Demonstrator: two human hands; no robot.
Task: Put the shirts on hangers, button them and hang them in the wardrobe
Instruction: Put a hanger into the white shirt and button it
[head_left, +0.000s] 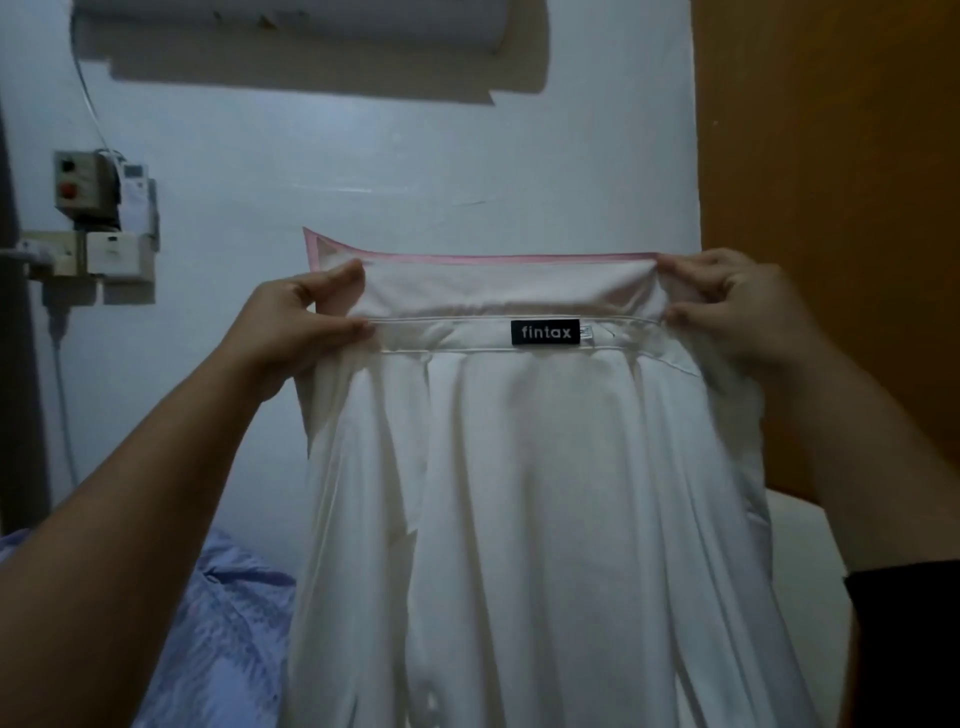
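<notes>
I hold a white shirt up in front of me, its inside facing me. Its collar has a pink edge along the top, and a black label sits below the collar band. My left hand pinches the left end of the collar between thumb and fingers. My right hand pinches the right end the same way. The collar is stretched flat between both hands and the body of the shirt hangs down in folds. No hanger is in view.
A wooden wardrobe panel stands at the right. A pale wall is behind the shirt, with switch boxes and a cable at the left. Lilac cloth lies on a surface at the lower left.
</notes>
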